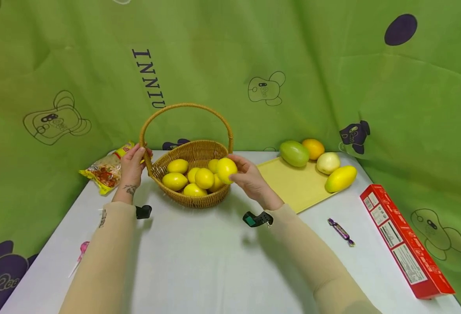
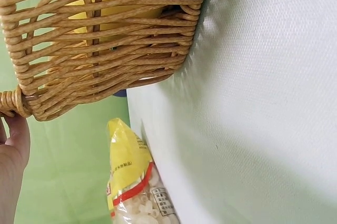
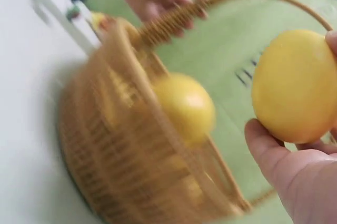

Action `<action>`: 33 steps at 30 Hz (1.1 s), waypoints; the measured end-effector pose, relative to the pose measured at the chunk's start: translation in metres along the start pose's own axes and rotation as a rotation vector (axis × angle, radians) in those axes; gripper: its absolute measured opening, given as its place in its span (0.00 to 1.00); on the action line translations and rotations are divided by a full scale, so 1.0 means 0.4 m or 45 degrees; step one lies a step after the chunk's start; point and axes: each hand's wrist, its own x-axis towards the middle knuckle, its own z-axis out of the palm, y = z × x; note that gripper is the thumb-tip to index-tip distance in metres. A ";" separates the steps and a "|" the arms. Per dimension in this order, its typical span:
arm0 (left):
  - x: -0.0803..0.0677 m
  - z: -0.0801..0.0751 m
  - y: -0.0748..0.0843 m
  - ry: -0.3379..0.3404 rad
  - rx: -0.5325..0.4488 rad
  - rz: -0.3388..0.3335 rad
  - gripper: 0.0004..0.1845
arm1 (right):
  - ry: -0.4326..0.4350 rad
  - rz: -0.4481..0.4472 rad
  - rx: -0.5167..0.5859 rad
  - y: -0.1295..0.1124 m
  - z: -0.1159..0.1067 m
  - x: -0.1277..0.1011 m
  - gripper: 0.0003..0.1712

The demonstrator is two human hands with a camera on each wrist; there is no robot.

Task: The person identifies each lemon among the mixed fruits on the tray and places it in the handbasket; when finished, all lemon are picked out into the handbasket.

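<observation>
A wicker basket point(image 1: 187, 199) with a tall arched handle stands on the white table, holding several yellow lemons point(image 1: 174, 181). My left hand point(image 1: 131, 168) grips the lower left end of the handle; in the left wrist view only part of that hand point(image 2: 13, 153) shows beside the woven wall. Over the basket's right rim, my right hand point(image 1: 250, 179) holds a lemon point(image 1: 226, 170) between thumb and fingers. The right wrist view shows this lemon point(image 3: 295, 86) up close, above the basket's opening and apart from another lemon point(image 3: 184, 109) inside.
Right of the basket lies a pale yellow tray point(image 1: 293, 192) with a green mango point(image 1: 294, 153), an orange point(image 1: 313, 149), a pale round fruit point(image 1: 328, 163) and a yellow mango point(image 1: 341, 179) along its far side. A red box point(image 1: 405, 240), wrapped candy point(image 1: 341, 232), lollipop point(image 1: 83, 247) and food bag point(image 1: 106, 171) lie around.
</observation>
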 end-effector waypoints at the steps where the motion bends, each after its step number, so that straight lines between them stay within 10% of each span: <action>1: -0.001 0.000 -0.001 0.002 0.008 -0.001 0.06 | -0.040 0.034 -0.020 0.009 0.014 0.005 0.39; 17: -0.003 0.003 -0.010 0.031 0.000 -0.013 0.07 | -0.030 0.310 -0.329 0.086 0.079 0.117 0.37; 33: -0.013 0.006 -0.007 0.090 0.090 0.031 0.15 | 0.194 0.155 -0.413 0.049 0.063 0.113 0.28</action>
